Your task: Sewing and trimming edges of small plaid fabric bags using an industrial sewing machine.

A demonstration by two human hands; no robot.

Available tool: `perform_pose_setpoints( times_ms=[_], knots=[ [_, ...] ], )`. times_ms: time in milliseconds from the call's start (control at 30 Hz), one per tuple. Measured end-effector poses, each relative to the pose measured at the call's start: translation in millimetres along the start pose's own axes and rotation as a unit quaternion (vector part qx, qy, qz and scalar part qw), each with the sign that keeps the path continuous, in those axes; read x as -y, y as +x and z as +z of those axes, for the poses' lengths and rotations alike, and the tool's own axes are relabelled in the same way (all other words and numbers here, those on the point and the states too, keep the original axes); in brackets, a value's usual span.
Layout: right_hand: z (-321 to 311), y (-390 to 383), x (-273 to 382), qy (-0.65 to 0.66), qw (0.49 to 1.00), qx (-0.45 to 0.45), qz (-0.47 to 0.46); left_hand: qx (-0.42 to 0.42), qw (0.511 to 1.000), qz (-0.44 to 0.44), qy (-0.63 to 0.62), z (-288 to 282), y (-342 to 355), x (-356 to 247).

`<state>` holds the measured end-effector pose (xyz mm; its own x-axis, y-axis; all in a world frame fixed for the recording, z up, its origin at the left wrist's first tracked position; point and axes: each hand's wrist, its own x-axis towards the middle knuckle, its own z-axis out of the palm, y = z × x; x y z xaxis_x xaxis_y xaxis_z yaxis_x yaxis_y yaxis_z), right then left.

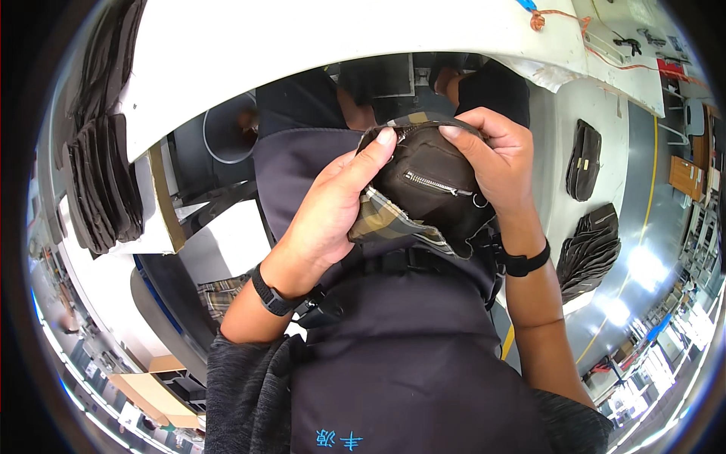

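Above my lap I hold a small fabric pouch (423,168) with both hands. Dark brown cloth with a short silver zipper (435,184) and a metal ring faces up, and plaid fabric shows along its raw lower edge. My left hand (344,193) grips the pouch's left side, thumb on top near the upper rim. On the other side, my right hand (495,155) pinches the upper right edge between thumb and fingers. The fingertips under the cloth are hidden.
A white table (302,38) curves across the far side. Stacked dark fabric pieces (106,181) lie at the left. On the right-hand table are a dark folded piece (584,160) and a fanned dark stack (591,253). An open cardboard box (155,390) stands lower left.
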<state>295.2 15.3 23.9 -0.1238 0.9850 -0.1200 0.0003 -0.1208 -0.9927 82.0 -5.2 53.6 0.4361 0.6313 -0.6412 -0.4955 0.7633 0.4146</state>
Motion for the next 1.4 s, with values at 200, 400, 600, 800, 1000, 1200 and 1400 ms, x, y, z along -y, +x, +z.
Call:
perform_pose_setpoints(
  times_ms=[200,400,600,800,1000,1200,1400],
  knots=[
    [5,3,2,0.073,0.997,0.001,0.036,0.060,0.993,0.093,-0.034,-11,7,-4],
    [3,3,0,0.052,0.998,-0.007,0.023,0.060,0.995,0.051,-0.057,-20,17,-1],
    [3,4,-4,0.074,0.992,-0.009,0.099,0.039,0.998,0.027,-0.032,-23,21,0],
    [-2,6,-12,0.053,0.990,-0.004,0.132,0.052,0.998,0.035,-0.028,-17,21,3],
    [-7,8,-12,0.083,0.987,0.001,0.140,0.076,0.996,0.053,-0.002,-17,20,1],
    [-14,7,-16,0.061,0.989,0.013,0.132,0.084,0.994,0.034,0.055,-22,21,0],
    [-16,6,-16,0.094,0.987,0.023,0.129,0.121,0.988,0.055,0.077,-22,19,3]
  ],
)
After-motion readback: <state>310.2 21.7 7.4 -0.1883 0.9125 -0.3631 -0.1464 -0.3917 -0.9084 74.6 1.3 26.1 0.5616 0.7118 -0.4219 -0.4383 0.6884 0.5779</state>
